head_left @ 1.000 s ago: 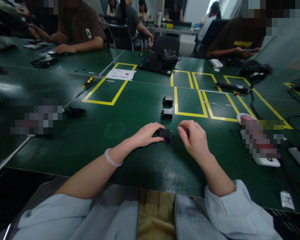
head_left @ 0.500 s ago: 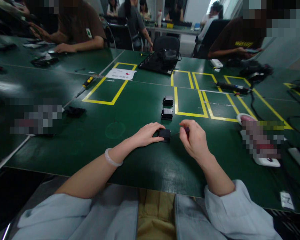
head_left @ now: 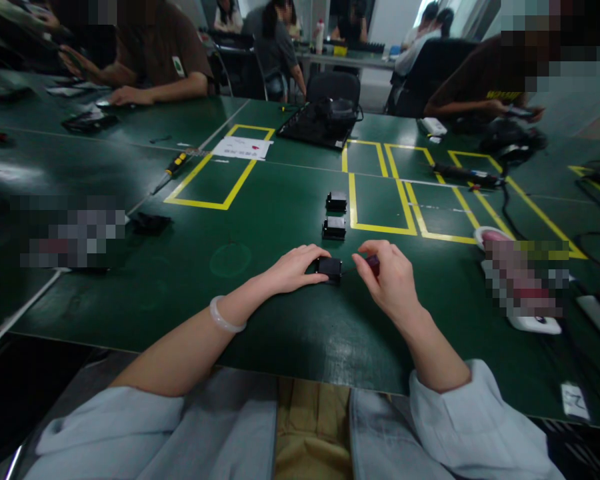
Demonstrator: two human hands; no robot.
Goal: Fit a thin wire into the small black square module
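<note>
My left hand (head_left: 296, 268) is closed around the left side of a small black box-shaped part (head_left: 329, 269), with thumb and fingers pinching it against the table. To its right, my right hand (head_left: 389, 275) grips a screwdriver (head_left: 373, 265) by its dark reddish handle. The thin shaft points left at the part's right side; whether the tip touches it I cannot tell. Just beyond stand two similar black parts with grey tops, the nearer part (head_left: 334, 228) in front of the farther part (head_left: 337, 201).
Yellow tape outlines (head_left: 383, 230) mark the green table (head_left: 280, 340). A yellow-black screwdriver (head_left: 176, 163) lies back left, near a paper sheet (head_left: 243, 148). At right are a black cylindrical tool (head_left: 467, 176) with a cable and a pink-white object (head_left: 523, 283). Other people sit across the table.
My right thumb and index finger have parted slightly on the screwdriver handle, which shows more. My left hand and the black part stay in place.
</note>
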